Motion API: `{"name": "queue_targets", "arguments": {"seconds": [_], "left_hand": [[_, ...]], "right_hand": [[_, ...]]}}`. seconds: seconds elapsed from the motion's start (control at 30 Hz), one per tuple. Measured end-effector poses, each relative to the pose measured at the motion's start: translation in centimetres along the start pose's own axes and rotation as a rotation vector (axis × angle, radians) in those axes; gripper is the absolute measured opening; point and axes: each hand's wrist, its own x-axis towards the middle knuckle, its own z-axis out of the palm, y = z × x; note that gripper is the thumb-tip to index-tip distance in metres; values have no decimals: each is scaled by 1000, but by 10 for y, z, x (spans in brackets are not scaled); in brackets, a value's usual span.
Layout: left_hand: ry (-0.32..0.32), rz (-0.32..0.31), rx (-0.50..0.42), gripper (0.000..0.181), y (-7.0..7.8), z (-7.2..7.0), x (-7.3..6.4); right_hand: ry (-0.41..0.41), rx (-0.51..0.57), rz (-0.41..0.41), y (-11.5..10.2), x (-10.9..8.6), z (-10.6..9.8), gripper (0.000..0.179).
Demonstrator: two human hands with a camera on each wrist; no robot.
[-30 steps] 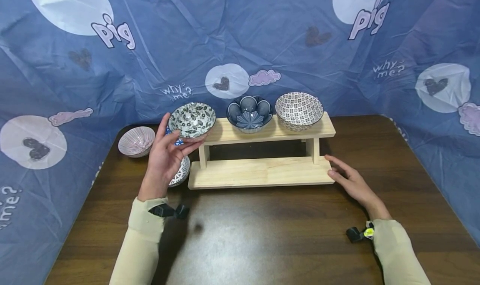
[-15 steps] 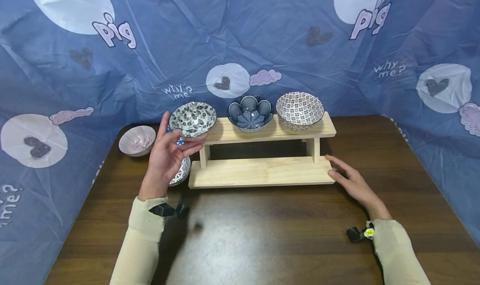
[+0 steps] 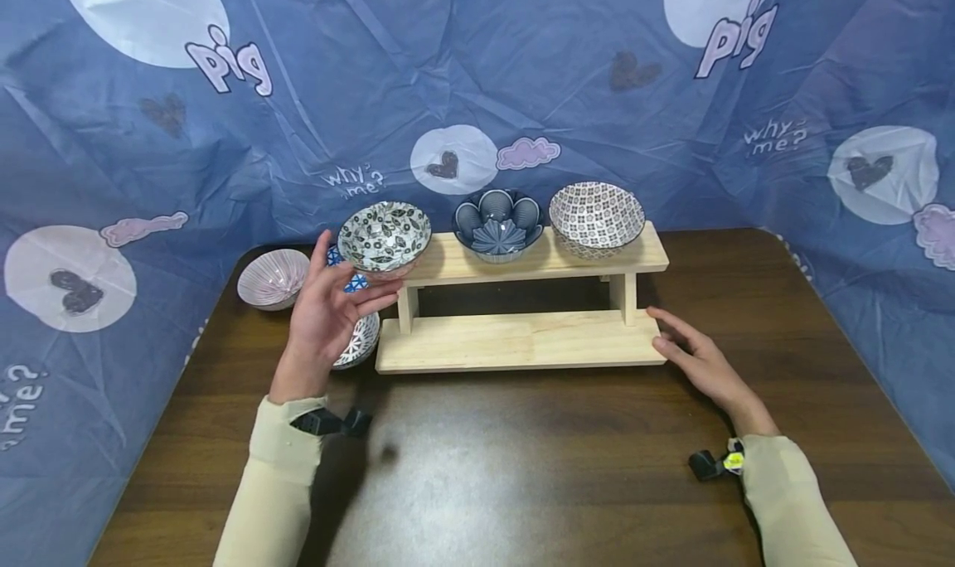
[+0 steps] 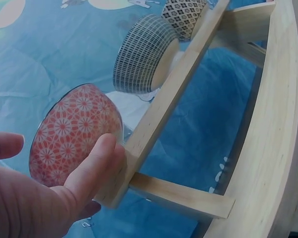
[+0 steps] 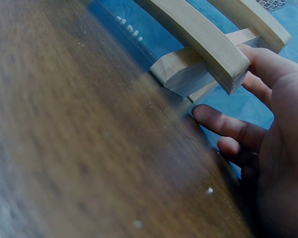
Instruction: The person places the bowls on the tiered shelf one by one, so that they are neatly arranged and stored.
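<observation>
A bowl with a green leafy inside and a red flower-patterned outside rests at the left end of the wooden two-tier stand's upper shelf. Beside it my left hand has its fingers spread, thumb off the rim and fingertips close to the bowl's side and the shelf end. At the other end, my right hand touches the end of the lower shelf with fingertips and thumb. In the right wrist view, that hand's lower fingers are loosely bent beside the board.
A dark blue petal-patterned bowl and a grey lattice-patterned bowl share the upper shelf. Left of the stand, a pinkish striped bowl, a blue-patterned bowl and a black-and-white bowl stand on the table, partly behind my left hand.
My left hand has loosened from the leafy bowl and drawn slightly back to the left, its thumb leaving the rim. The bowl stays on the shelf. My right hand has not moved.
</observation>
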Motion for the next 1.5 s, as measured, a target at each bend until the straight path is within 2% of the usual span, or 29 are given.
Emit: {"name": "queue_targets", "arguments": {"seconds": [0.13,0.47,0.9,1.1,1.27,1.37,1.5], "left_hand": [[23,-8,-15,72,1,-2,-3],[49,-21,28,67,6,-9,-16],[45,2,79,60,13,-17,-39],[15,36,108,49,13,-23,-49],[-48,85,48,35,12,-31,-57],[-72,104,31,34,12,-35,-62],[-81,128,70,35,12,-40,-68]], "right_hand": [[2,1,-2,1,0,0,53],[4,19,-21,1,0,1,52],[4,21,-15,-1,-1,1,52],[5,15,-11,-1,-1,1,52],[2,15,-11,-1,-1,1,52],[0,10,-9,-1,-1,0,52],[-2,2,4,-2,-1,0,53]]}}
